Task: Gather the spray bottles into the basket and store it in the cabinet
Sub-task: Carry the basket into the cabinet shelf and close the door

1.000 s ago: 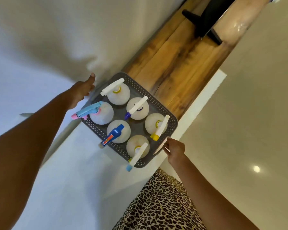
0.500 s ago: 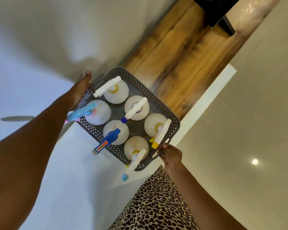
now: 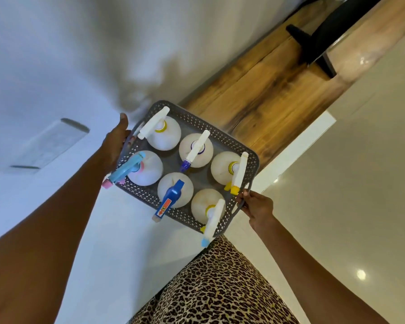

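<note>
the gathering part looks done to us. all the spray bottles [image 3: 165, 136] we can see stand upright inside the grey perforated basket [image 3: 212, 127], and none is left on the surfaces in view. what remains, as we judge it, is the storing: no open cabinet shows here, so we cannot tell how near it is.

the basket sits between both hands. it seems to be lifted clear of the white surface [image 3: 117, 230] below it, with the wooden top [image 3: 267, 94] just beyond its far edge. the left hand [image 3: 116, 146] holds the basket's left end, thumb straight up along the side. its fingers are mostly hidden at the rim, so we read the grip from the fingertips that show there. the right hand [image 3: 257, 206] pinches the thin handle loop at the opposite end, fingers curled round it.

counting now:
- one basket.
- six spray bottles, in two rows of three, all with pale round bodies.
- four have white trigger heads. one has a yellow collar, one a purple nozzle [image 3: 185, 163], one a yellow nozzle [image 3: 234, 189] and one a light blue nozzle [image 3: 205, 242].
- one has a light blue head [image 3: 124, 173] with a pink tip.
- one has a dark blue head [image 3: 171, 197] with a label.
- several heads stick out past the rim, so they may catch on the way into a cabinet.

a leopard-print garment [image 3: 215, 284] fills the lower middle of the view.
</note>
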